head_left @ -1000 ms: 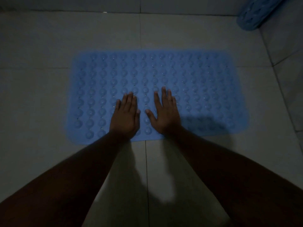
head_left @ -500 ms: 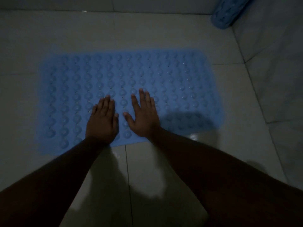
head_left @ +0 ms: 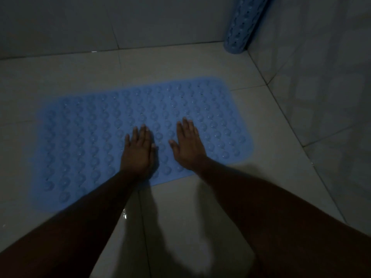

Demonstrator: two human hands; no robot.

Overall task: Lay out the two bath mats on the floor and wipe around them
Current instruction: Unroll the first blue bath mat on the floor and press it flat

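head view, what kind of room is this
Probably a bathroom: tiled floor meeting tiled walls, a blue bumpy bath mat lying flat, and a second mat standing rolled in the corner.

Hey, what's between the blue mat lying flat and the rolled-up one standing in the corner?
Only bare floor tile lies between the flat mat and the rolled mat, as the head view shows.
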